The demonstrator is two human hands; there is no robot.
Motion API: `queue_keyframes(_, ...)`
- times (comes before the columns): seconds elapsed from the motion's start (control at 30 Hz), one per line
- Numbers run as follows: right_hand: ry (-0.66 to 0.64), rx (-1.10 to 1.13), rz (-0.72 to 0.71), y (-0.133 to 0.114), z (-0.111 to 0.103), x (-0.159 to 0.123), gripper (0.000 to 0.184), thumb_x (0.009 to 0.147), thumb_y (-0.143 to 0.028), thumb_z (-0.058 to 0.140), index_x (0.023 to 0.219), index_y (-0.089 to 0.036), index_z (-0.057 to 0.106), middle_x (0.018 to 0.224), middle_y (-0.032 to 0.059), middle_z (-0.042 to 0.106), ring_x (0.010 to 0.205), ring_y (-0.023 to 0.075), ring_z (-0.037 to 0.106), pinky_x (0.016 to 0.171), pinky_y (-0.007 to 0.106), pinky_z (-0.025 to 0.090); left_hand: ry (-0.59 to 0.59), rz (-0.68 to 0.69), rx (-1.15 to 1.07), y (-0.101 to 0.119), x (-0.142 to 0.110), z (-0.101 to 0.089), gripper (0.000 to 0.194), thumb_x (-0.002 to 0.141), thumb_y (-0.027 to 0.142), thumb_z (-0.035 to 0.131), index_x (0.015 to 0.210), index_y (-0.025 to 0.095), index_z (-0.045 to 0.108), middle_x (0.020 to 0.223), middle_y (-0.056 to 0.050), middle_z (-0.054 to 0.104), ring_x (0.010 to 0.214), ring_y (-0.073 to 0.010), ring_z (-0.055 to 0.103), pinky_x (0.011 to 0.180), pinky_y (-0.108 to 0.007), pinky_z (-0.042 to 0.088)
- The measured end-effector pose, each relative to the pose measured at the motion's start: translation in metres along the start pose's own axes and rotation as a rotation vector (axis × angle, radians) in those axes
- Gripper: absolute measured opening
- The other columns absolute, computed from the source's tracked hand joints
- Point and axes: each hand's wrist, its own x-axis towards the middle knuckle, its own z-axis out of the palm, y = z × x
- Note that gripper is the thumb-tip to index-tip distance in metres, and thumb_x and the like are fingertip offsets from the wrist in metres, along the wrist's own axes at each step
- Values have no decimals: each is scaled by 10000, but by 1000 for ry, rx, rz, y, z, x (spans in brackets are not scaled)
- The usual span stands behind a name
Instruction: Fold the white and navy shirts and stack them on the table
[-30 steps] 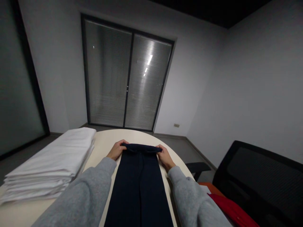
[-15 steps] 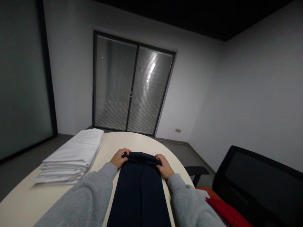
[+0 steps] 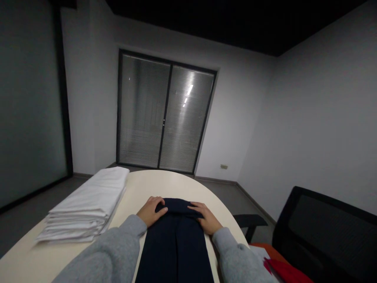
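Note:
A long dark navy garment (image 3: 176,251), which looks like trousers, lies lengthwise on the table with its far end folded over towards me. A dark line runs down its middle. At the left corner of the fold, my left hand (image 3: 151,211) holds the cloth, fingers curled over the far edge and thumb on the near side. My right hand (image 3: 207,218) grips the right corner, its fingers lying across the top of the fold and its thumb lower down. The garment's near end runs out of the picture.
A stack of folded white cloth (image 3: 85,204) is on the left of the round-edged cream table (image 3: 159,181). To the right stands a black mesh chair (image 3: 324,232) with an armrest close to the table. Red cloth (image 3: 287,271) lies on its orange seat.
The folded end has come a little towards me and now lies flatter. My fingers have moved from pinching its corners to lying more over the fold. The camera view has tilted up.

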Motion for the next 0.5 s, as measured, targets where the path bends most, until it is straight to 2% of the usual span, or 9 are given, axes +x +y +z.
queue_keyframes(0.07, 25, 32, 0, 2, 1, 0, 515, 830, -193, 583, 1304, -334, 728, 1424, 61, 660, 1354, 279, 568, 1194, 563, 380, -42, 26, 51, 1, -1, 1, 478, 816, 417, 744, 1267, 268, 686, 1254, -85, 703, 1169, -320, 565, 1077, -482, 430)
queue_keyframes(0.13, 51, 71, -1, 3, 0, 1, 433, 891, -281, 587, 1299, -315, 731, 1399, 69, 679, 1341, 280, 585, 1191, 549, 393, -91, 59, 93, 3, -3, 1, 652, 769, 384, 797, 1395, 303, 635, 1359, -81, 657, 1248, -332, 524, 1127, -498, 403)
queue_keyframes(0.23, 103, 121, 15, 2, 0, 2, 430, 946, -424, 589, 1334, -280, 706, 1376, 89, 694, 1322, 291, 606, 1182, 542, 408, -82, 98, 106, 8, -2, 0, 588, 788, 288, 764, 1367, 301, 666, 1347, -84, 658, 1280, -324, 513, 1150, -502, 402)
queue_keyframes(0.33, 182, 146, 54, -3, 0, 5, 476, 984, -501, 562, 1391, -273, 655, 1393, 94, 681, 1320, 285, 607, 1178, 533, 415, 26, 150, 93, 14, 2, -3, 493, 801, 184, 690, 1286, 268, 704, 1267, -84, 696, 1235, -305, 558, 1132, -481, 437)
queue_keyframes(0.43, 274, 143, 85, -11, 1, 9, 478, 1027, -529, 493, 1400, -266, 635, 1409, 102, 663, 1341, 278, 583, 1189, 531, 395, 164, 146, 81, 18, 9, -10, 355, 876, 212, 617, 1214, 245, 718, 1196, -78, 727, 1183, -288, 603, 1105, -455, 464)
queue_keyframes(0.5, 304, 132, 84, -16, 0, 11, 473, 1033, -534, 478, 1376, -258, 650, 1396, 108, 667, 1341, 280, 577, 1186, 525, 393, 214, 119, 80, 21, 12, -16, 315, 923, 261, 581, 1208, 227, 711, 1184, -84, 731, 1167, -281, 619, 1092, -440, 472)
